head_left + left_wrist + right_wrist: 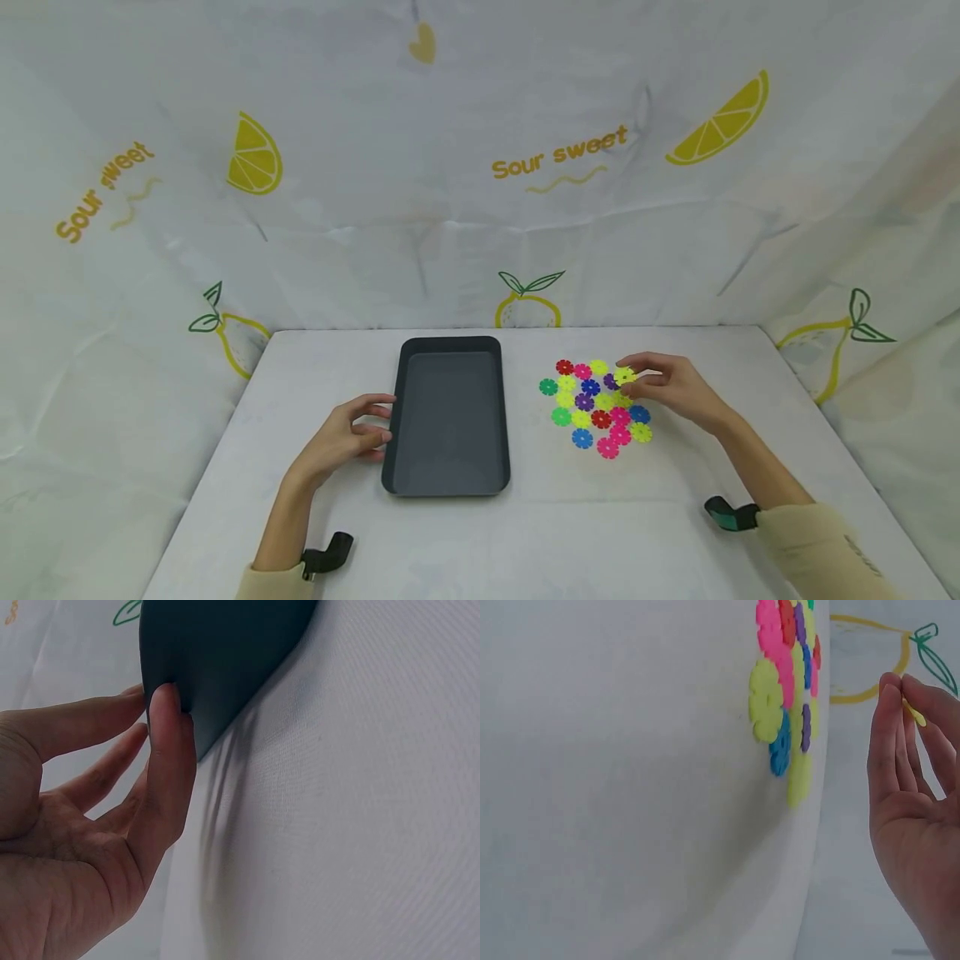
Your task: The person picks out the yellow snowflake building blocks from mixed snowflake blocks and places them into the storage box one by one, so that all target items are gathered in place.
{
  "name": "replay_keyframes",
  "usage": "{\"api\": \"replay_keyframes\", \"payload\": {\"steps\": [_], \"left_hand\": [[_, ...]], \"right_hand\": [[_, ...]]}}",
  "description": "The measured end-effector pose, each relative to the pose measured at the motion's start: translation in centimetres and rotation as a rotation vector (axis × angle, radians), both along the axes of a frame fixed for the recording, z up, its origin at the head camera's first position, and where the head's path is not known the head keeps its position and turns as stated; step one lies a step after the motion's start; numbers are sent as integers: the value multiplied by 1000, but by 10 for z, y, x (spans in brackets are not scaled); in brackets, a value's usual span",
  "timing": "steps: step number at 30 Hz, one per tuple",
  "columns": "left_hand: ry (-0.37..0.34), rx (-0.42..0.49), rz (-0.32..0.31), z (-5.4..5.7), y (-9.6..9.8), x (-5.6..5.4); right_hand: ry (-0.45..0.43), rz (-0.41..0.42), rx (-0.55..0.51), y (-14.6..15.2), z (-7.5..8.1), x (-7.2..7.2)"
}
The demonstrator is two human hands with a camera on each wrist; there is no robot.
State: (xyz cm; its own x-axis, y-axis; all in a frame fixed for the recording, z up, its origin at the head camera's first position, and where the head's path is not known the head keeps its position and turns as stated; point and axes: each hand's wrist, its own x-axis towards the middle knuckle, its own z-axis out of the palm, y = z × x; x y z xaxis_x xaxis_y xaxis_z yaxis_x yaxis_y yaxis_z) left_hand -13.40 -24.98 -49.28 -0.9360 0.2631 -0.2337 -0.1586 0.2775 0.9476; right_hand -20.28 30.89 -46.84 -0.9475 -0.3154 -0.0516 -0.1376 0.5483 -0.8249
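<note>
A dark grey rectangular baking tray [450,417] lies on the white table. My left hand [348,437] is at its left side, thumb and fingers pinching the rim; the left wrist view shows the fingertips [166,701] against the tray's outer wall [225,652]. To the right of the tray lies a loose patch of colourful notched plastic snowflake discs [601,419]. Above the far right of that patch, my right hand [667,387] pinches a yellow snowflake disc [625,376] between thumb and fingers. In the right wrist view only the edge of this yellow disc [914,714] shows.
A white cloth covers the table [585,542]. Behind it hangs a white curtain [450,267] with printed lemons and lettering. Each wrist wears a small black camera, seen as the left device [327,554] and the right device [731,514].
</note>
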Motion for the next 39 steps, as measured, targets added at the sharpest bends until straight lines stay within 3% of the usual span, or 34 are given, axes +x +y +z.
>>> {"api": "replay_keyframes", "payload": {"steps": [13,28,39], "left_hand": [[2,-10,9,-3,0,-1],[-4,8,5,-3,0,-1],[-5,8,6,-3,0,0]], "right_hand": [[-10,156,-132,-52,12,-9],[16,277,-156,-117,29,-21],[67,325,-180,-153,30,-30]]}}
